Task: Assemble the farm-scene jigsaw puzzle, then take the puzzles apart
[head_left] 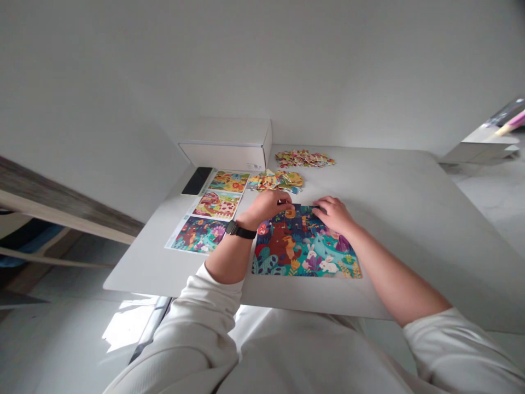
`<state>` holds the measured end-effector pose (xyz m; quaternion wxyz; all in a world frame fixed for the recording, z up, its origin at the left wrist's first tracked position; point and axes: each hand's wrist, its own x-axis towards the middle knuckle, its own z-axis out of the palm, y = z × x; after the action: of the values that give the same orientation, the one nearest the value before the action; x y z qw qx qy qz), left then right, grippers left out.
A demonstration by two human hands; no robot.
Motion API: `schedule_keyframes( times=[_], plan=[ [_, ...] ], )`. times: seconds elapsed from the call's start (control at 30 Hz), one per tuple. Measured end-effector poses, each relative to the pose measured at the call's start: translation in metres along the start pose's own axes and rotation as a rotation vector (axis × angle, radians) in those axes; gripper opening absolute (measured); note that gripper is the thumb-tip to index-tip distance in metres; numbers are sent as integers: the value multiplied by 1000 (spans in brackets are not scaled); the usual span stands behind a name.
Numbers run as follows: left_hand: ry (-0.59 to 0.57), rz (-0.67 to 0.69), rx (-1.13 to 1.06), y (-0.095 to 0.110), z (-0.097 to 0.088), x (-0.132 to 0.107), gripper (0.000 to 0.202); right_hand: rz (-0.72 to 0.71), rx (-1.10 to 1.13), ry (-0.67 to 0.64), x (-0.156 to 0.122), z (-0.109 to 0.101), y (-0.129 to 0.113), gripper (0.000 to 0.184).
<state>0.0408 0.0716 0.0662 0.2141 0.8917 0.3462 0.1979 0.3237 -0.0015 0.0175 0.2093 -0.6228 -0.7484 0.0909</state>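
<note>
A colourful jigsaw puzzle with animals and plants lies assembled on the white table in front of me. My left hand, with a black watch on its wrist, rests curled on the puzzle's far left edge. My right hand lies on the far right part, fingers bent and pressing on the pieces. The fingertips of both hands meet near the puzzle's top middle. Whether either hand pinches a loose piece is hidden.
A printed sheet with three reference pictures lies left of the puzzle. Beyond it are a black phone and a white box. Two heaps of loose pieces lie further back. A shelf stands at right.
</note>
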Motion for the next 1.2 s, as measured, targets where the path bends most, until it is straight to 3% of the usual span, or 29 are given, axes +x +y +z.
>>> schedule_keyframes(
  times=[0.2,0.37,0.63,0.87,1.0,1.2],
  plan=[
    [1,-19,44,-5,3,0,24,30,116,-171,30,-6,-9,21],
    [-14,-51,63,-13,13,0,25,163,217,-364,50,-7,-20,33],
    [39,-40,198,-3,7,-3,24,17,64,-384,45,-6,-24,19],
    [-17,-85,320,4,10,-1,22,-7,-8,-366,36,-4,-37,41],
    [-10,-72,286,-5,11,-1,26,27,14,-393,34,-1,-40,38],
    [64,77,113,-3,6,-3,21,0,12,-358,32,-3,-40,32]
  ],
)
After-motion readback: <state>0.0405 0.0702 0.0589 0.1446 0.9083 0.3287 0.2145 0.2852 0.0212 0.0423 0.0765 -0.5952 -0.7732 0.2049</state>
